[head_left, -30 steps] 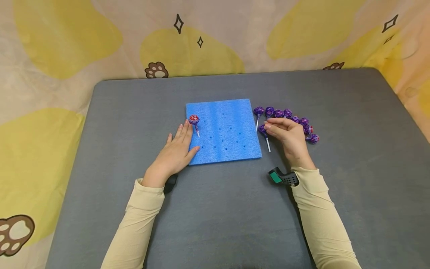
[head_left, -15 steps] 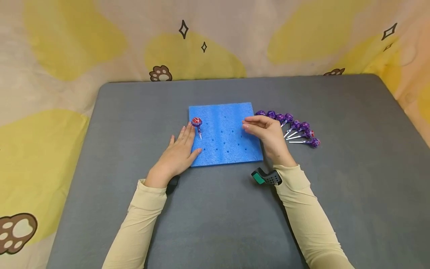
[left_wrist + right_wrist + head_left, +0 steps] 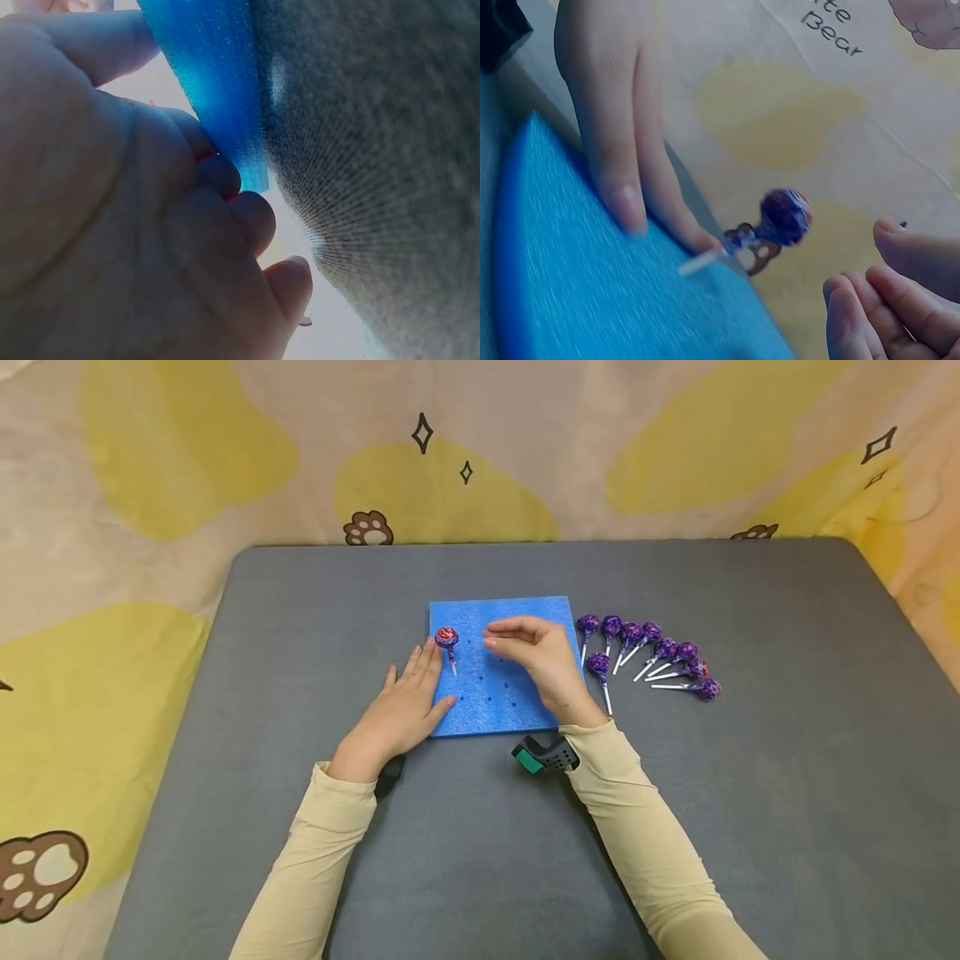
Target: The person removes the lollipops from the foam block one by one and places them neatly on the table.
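Note:
My left hand (image 3: 401,706) lies flat along the left edge of a blue foam board (image 3: 495,720) dotted with small holes. In the left wrist view its fingers (image 3: 217,176) press along the board's side. One lollipop (image 3: 446,638) with a red-and-purple wrapper stands by its stick in the board, right next to the left fingertips. My right hand (image 3: 536,660) hovers over the board to the right of that lollipop. The right wrist view shows its thumb (image 3: 911,251) apart from the fingers, with nothing between them. The standing lollipop (image 3: 786,217) is a short way off.
A purple lollipop (image 3: 597,666) lies just beyond the board's right edge. Several more lollipops (image 3: 663,648) fan out on the grey table (image 3: 450,843) to its right. A patterned cloth (image 3: 525,443) hangs behind the table.
My right hand has moved left from beside the near loose lollipop to over the board, uncovering the lollipops on the right. The left hand stays at the board's edge. The head view has shifted slightly.

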A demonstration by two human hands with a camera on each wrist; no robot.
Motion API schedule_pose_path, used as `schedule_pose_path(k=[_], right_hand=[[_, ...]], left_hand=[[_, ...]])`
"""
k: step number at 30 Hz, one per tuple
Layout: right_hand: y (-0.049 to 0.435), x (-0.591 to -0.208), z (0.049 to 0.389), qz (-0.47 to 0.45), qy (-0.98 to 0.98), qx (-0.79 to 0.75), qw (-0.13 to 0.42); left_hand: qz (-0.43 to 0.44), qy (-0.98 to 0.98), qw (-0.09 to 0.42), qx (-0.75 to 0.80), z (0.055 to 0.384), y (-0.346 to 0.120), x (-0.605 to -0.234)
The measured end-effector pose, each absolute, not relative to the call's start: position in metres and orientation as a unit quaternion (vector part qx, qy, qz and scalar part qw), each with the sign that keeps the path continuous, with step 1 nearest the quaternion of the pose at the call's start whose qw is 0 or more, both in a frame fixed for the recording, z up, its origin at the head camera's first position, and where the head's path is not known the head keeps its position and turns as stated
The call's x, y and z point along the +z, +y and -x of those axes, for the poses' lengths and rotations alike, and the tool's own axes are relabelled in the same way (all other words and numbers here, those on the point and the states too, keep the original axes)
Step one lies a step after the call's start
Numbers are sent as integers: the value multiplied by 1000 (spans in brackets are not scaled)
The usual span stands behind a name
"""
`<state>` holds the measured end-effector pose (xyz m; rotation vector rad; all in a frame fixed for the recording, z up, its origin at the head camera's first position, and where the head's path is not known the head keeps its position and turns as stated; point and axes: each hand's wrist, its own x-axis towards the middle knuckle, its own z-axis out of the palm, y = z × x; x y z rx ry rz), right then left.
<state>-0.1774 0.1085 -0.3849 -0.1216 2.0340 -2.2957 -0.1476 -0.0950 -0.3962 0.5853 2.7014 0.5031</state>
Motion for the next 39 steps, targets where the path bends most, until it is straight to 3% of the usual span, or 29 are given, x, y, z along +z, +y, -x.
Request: schedule_pose_path(k=[19, 39], right_hand=[[69, -397, 179, 26, 651, -757, 55], [62, -403, 179, 23, 642, -767, 16]], left_hand=[[-206, 948, 163, 182, 148, -95, -397], [-209, 948, 160, 179, 148, -95, -397]])
